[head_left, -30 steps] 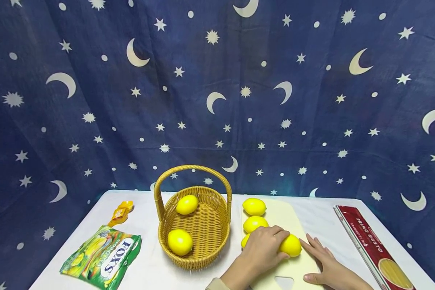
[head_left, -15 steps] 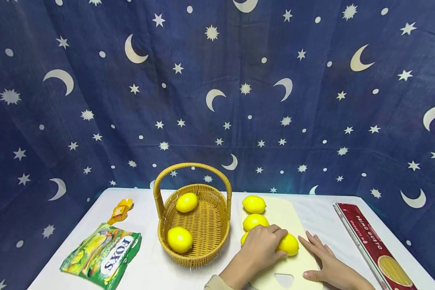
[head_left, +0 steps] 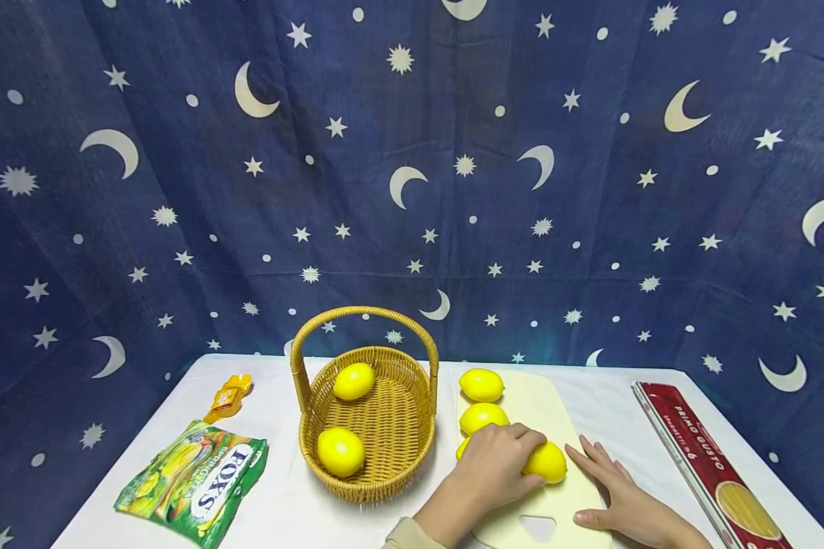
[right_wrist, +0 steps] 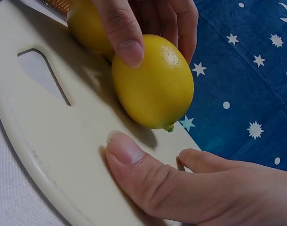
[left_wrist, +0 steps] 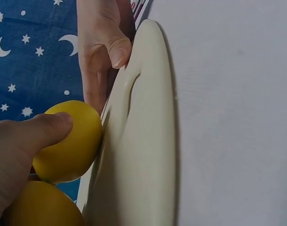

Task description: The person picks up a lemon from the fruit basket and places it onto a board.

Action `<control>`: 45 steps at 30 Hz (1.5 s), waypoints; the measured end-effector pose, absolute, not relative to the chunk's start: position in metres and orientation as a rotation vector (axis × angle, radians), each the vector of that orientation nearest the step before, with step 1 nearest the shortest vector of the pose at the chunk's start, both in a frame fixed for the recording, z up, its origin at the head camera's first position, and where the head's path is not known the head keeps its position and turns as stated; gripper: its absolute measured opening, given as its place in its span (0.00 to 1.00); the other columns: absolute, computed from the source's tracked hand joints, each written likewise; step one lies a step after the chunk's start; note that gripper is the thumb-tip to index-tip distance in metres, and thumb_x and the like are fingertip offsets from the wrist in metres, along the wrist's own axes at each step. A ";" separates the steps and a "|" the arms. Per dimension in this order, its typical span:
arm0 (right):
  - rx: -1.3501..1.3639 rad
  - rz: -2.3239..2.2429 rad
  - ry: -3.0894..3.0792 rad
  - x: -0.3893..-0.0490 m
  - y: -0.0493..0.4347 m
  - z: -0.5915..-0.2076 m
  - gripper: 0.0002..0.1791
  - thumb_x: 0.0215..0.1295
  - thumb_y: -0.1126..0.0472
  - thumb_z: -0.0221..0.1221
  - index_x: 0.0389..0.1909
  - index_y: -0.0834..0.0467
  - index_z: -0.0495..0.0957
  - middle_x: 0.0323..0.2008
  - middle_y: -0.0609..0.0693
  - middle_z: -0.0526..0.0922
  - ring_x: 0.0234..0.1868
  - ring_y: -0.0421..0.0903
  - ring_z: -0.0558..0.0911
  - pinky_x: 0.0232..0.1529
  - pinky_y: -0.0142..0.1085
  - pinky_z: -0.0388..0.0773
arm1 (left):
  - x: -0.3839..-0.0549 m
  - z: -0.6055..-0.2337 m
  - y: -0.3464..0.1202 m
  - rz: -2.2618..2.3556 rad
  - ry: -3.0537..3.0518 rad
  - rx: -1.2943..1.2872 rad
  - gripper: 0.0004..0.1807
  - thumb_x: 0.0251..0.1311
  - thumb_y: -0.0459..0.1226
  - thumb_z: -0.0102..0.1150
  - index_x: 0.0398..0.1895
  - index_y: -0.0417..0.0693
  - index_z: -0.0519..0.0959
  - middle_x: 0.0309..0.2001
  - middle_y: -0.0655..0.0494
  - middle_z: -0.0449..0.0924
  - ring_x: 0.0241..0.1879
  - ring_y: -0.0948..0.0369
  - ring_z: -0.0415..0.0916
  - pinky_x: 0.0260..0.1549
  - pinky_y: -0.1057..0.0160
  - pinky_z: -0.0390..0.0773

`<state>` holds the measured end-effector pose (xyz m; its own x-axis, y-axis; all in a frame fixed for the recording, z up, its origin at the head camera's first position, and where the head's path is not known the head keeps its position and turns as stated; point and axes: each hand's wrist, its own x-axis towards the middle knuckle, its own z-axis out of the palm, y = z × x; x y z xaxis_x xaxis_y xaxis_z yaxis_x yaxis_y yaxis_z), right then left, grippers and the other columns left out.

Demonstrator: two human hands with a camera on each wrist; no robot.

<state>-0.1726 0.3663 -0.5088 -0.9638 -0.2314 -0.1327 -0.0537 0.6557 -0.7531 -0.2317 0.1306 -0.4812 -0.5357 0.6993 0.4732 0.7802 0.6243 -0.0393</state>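
Observation:
My left hand [head_left: 497, 467] grips a yellow lemon [head_left: 546, 463] low over the cream cutting board [head_left: 552, 412]; in the left wrist view the thumb lies across that lemon [left_wrist: 77, 146]. Partly hidden under the left hand is another lemon [head_left: 462, 448]. Two more lemons lie in line behind it on the board's left side, the farthest lemon [head_left: 481, 385] and a nearer lemon [head_left: 484, 418]. My right hand [head_left: 621, 496] rests at the board's right edge with spread fingers; in the right wrist view its thumb [right_wrist: 127, 150] lies on the board surface, apart from the gripped lemon.
Left of the board stands a wicker basket [head_left: 401, 457] with a tall handle, holding two lemons. A green FOX'S bag [head_left: 195, 484] and orange-wrapped candies [head_left: 229, 398] lie at the left. A red spaghetti box [head_left: 710, 465] lies at the right. A starry curtain [head_left: 412, 152] hangs behind.
The head view has tilted slightly, so everything sits a little higher in the frame. Both hands and the gripped lemon stay almost in place.

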 end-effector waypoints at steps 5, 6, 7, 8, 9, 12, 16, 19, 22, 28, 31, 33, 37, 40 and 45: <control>-0.160 -1.148 2.640 -0.173 0.366 -0.508 0.52 0.48 0.51 0.70 0.72 0.61 0.54 0.72 0.72 0.37 0.69 0.74 0.29 0.59 0.72 0.20 | -0.232 -0.478 0.129 -0.254 -2.433 -1.170 0.26 0.48 0.60 0.65 0.51 0.65 0.77 0.44 0.70 0.82 0.37 0.72 0.79 0.36 0.75 0.76; -0.151 -1.145 2.636 -0.174 0.366 -0.508 0.53 0.48 0.50 0.70 0.72 0.61 0.54 0.72 0.72 0.37 0.69 0.74 0.29 0.60 0.71 0.19 | -0.232 -0.478 0.129 -0.260 -2.442 -1.171 0.26 0.48 0.60 0.65 0.51 0.65 0.77 0.44 0.70 0.82 0.37 0.72 0.79 0.35 0.75 0.76; -0.146 -1.143 2.635 -0.175 0.365 -0.508 0.53 0.47 0.50 0.70 0.72 0.62 0.54 0.72 0.71 0.37 0.69 0.73 0.29 0.60 0.70 0.19 | -0.232 -0.477 0.129 -0.266 -2.450 -1.172 0.26 0.48 0.60 0.65 0.51 0.65 0.77 0.44 0.70 0.81 0.37 0.71 0.79 0.35 0.75 0.76; -0.147 -1.142 2.637 -0.175 0.365 -0.508 0.53 0.47 0.50 0.70 0.71 0.62 0.54 0.72 0.71 0.37 0.70 0.73 0.29 0.61 0.69 0.18 | -0.232 -0.476 0.128 -0.271 -2.457 -1.174 0.27 0.48 0.60 0.65 0.51 0.65 0.77 0.44 0.71 0.81 0.37 0.72 0.79 0.35 0.75 0.76; -0.143 -1.142 2.634 -0.176 0.365 -0.508 0.53 0.47 0.49 0.70 0.71 0.62 0.54 0.72 0.71 0.37 0.70 0.73 0.29 0.62 0.68 0.18 | -0.232 -0.476 0.128 -0.279 -2.464 -1.176 0.27 0.48 0.60 0.65 0.51 0.65 0.77 0.44 0.70 0.81 0.37 0.71 0.79 0.35 0.75 0.76; -0.139 -1.141 2.628 -0.176 0.365 -0.508 0.53 0.47 0.49 0.70 0.71 0.63 0.54 0.72 0.71 0.37 0.70 0.72 0.29 0.62 0.68 0.17 | -0.232 -0.474 0.126 -0.302 -2.486 -1.188 0.27 0.48 0.60 0.65 0.51 0.64 0.77 0.45 0.71 0.81 0.38 0.72 0.78 0.35 0.74 0.76; -0.143 -1.142 2.621 -0.174 0.366 -0.508 0.53 0.48 0.49 0.70 0.71 0.63 0.53 0.72 0.71 0.36 0.69 0.73 0.29 0.61 0.69 0.17 | -0.232 -0.472 0.124 -0.315 -2.514 -1.203 0.26 0.49 0.60 0.65 0.51 0.64 0.78 0.45 0.71 0.80 0.37 0.72 0.78 0.35 0.75 0.76; -0.149 -1.153 2.629 -0.174 0.365 -0.508 0.53 0.47 0.50 0.70 0.71 0.62 0.54 0.72 0.71 0.37 0.70 0.73 0.29 0.61 0.69 0.17 | -0.232 -0.471 0.123 -0.318 -2.523 -1.207 0.26 0.49 0.60 0.64 0.51 0.64 0.78 0.45 0.71 0.80 0.37 0.72 0.78 0.35 0.75 0.76; -0.162 -1.162 2.646 -0.175 0.365 -0.508 0.52 0.47 0.50 0.70 0.71 0.62 0.56 0.73 0.70 0.37 0.70 0.73 0.29 0.62 0.68 0.18 | -0.232 -0.469 0.122 -0.331 -2.525 -1.202 0.26 0.49 0.60 0.64 0.52 0.64 0.78 0.45 0.71 0.80 0.37 0.72 0.78 0.36 0.75 0.76; -0.201 -1.196 2.668 -0.176 0.364 -0.507 0.51 0.47 0.51 0.70 0.70 0.61 0.57 0.72 0.70 0.38 0.70 0.73 0.29 0.63 0.68 0.18 | -0.233 -0.456 0.115 -0.329 -2.524 -1.164 0.26 0.52 0.60 0.61 0.53 0.65 0.77 0.47 0.71 0.80 0.39 0.70 0.79 0.38 0.72 0.78; -0.213 -1.217 2.664 -0.176 0.363 -0.507 0.50 0.47 0.51 0.70 0.70 0.61 0.58 0.72 0.71 0.38 0.70 0.73 0.28 0.63 0.67 0.17 | -0.232 -0.442 0.109 -0.337 -2.539 -1.141 0.25 0.53 0.60 0.61 0.53 0.65 0.78 0.47 0.71 0.80 0.39 0.69 0.80 0.37 0.71 0.78; -0.211 -1.219 2.657 -0.176 0.363 -0.507 0.50 0.47 0.51 0.70 0.70 0.62 0.57 0.72 0.71 0.38 0.70 0.73 0.28 0.62 0.67 0.17 | -0.232 -0.433 0.103 -0.370 -2.545 -1.147 0.24 0.53 0.60 0.61 0.53 0.66 0.78 0.46 0.71 0.81 0.38 0.71 0.79 0.35 0.72 0.78; -0.174 -1.184 2.648 -0.176 0.362 -0.507 0.52 0.47 0.50 0.70 0.71 0.63 0.56 0.72 0.71 0.38 0.70 0.73 0.29 0.62 0.68 0.17 | -0.232 -0.413 0.087 -0.502 -2.552 -1.182 0.22 0.54 0.58 0.61 0.51 0.65 0.80 0.45 0.70 0.82 0.39 0.72 0.79 0.35 0.72 0.77; -0.130 -1.150 2.635 -0.176 0.362 -0.508 0.53 0.47 0.49 0.70 0.71 0.63 0.55 0.72 0.70 0.37 0.70 0.72 0.29 0.62 0.68 0.17 | -0.231 -0.398 0.072 -0.603 -2.556 -1.194 0.22 0.55 0.57 0.61 0.51 0.63 0.80 0.47 0.69 0.82 0.43 0.70 0.79 0.40 0.70 0.78; -0.095 -1.130 2.613 -0.176 0.364 -0.508 0.55 0.47 0.48 0.70 0.72 0.63 0.53 0.72 0.70 0.36 0.70 0.72 0.29 0.62 0.66 0.16 | -0.233 -0.379 0.042 -0.757 -2.558 -1.194 0.21 0.56 0.53 0.62 0.52 0.60 0.80 0.47 0.66 0.82 0.45 0.69 0.78 0.45 0.69 0.78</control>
<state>-0.1756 0.3638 -0.5077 -0.9552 -0.1747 -0.2390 0.0544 0.6898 -0.7220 -0.2331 0.0418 -0.3788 -0.6462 0.6505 0.3990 0.7629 0.5376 0.3591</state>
